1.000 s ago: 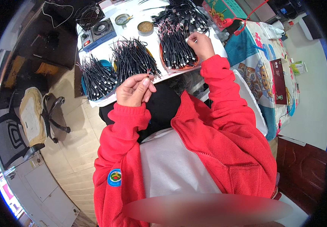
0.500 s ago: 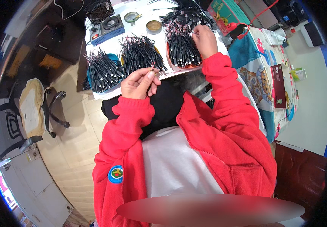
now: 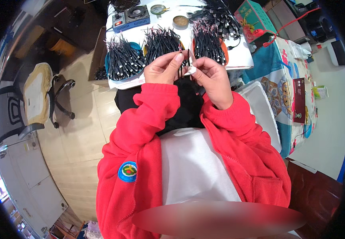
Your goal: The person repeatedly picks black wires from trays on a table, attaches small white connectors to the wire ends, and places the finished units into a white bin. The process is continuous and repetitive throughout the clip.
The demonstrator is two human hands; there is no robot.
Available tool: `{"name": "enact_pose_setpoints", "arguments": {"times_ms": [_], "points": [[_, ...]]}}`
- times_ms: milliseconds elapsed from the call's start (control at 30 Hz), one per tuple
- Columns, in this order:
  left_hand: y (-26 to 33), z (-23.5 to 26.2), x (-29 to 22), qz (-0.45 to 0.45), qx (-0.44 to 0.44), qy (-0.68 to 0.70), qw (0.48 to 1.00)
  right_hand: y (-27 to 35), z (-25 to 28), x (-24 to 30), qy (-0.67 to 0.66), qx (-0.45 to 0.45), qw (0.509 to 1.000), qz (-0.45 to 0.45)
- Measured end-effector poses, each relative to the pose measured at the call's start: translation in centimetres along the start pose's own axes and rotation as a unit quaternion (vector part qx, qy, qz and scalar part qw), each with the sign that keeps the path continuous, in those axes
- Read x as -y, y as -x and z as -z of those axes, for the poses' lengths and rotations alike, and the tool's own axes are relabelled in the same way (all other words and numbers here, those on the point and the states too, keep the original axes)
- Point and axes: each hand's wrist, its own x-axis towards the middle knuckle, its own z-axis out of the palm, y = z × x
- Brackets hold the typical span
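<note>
Close together in front of the table edge, both my hands are closed in a pinch. My left hand (image 3: 163, 68) grips a thin black cable (image 3: 181, 71) between thumb and fingers. My right hand (image 3: 213, 79) meets the cable from the other side; a small white bit shows at its fingertips, too small to name. Just beyond them lie three heaps of short black cables: a left heap (image 3: 123, 57) on a blue tray, a middle heap (image 3: 160, 42) and a right heap (image 3: 207, 46) on an orange tray (image 3: 225, 51). Pinkish wire ends point away, pale plugs toward me.
Behind the heaps stand a blue box-shaped device (image 3: 131, 20) with a round top, a tin of brown stuff (image 3: 180, 22) and a round dish (image 3: 158, 9). More black cables (image 3: 218, 18) pile up at the back right. A white foam box (image 3: 262, 109) is beside my right arm.
My right hand has come back from the right heap to meet my left hand. A black cable now shows between them. The view has shifted, so the table sits further right.
</note>
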Motion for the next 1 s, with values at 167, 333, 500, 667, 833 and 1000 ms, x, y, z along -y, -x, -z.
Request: {"name": "enact_pose_setpoints", "arguments": {"times_ms": [167,333,500,667,833,1000], "points": [[0.4,0.5,-0.2,0.000,0.011,-0.030,1.000,0.0,-0.6,-0.8,0.066,0.037,0.996,0.053],[0.5,0.9,0.2,-0.028,0.033,-0.029,0.999,-0.3,-0.2,-0.2,0.126,0.041,0.991,0.036],[1.0,1.0,0.2,-0.045,0.056,-0.076,0.995,-1.2,0.3,1.9,0.069,-0.003,0.993,0.095],[1.2,0.7,0.1,-0.068,0.065,-0.119,0.988,-2.1,-0.1,2.3,0.049,0.042,0.994,0.086],[1.5,0.6,-0.2,-0.051,0.040,-0.092,0.994,-1.8,-0.6,1.2,-0.021,0.014,0.997,0.070],[1.6,0.4,-0.3,-0.035,0.042,-0.110,0.992,-1.7,-0.1,1.2,-0.053,0.042,0.996,0.064]]}}
